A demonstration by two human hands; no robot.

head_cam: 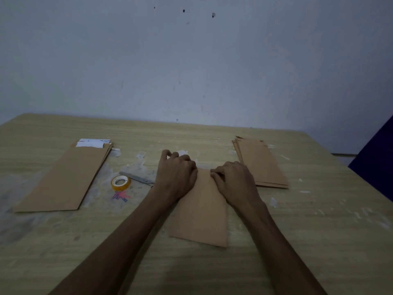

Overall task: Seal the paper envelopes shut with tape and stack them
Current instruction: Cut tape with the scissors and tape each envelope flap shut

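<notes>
The fingers (pixel 214 173) of the right hand (pixel 231 179) are curled and pinch the far end of the middle envelope (pixel 202 209). The fingers of the left hand (pixel 176 175) are bent and press on that same end; I cannot tell if they hold any tape.

The table (pixel 319 241) is big and made of pale wood. On its left side lies a pile of open envelopes (pixel 66 177) with white paper (pixel 91 143) peeking out at the top. On the right side sits the stack of done envelopes (pixel 261 162), well apart from the hands. The middle envelope lies flat between the two piles, right in front of the person. The scissors (pixel 138 178) lie just left of the left hand, and the roll of tape (pixel 120 182) sits beside them.

The step looks like closing the flap. To do it well, I think both hands should push the fold down flat and keep the edges lined up, so the tape can go on smooth, with no bumps
</notes>
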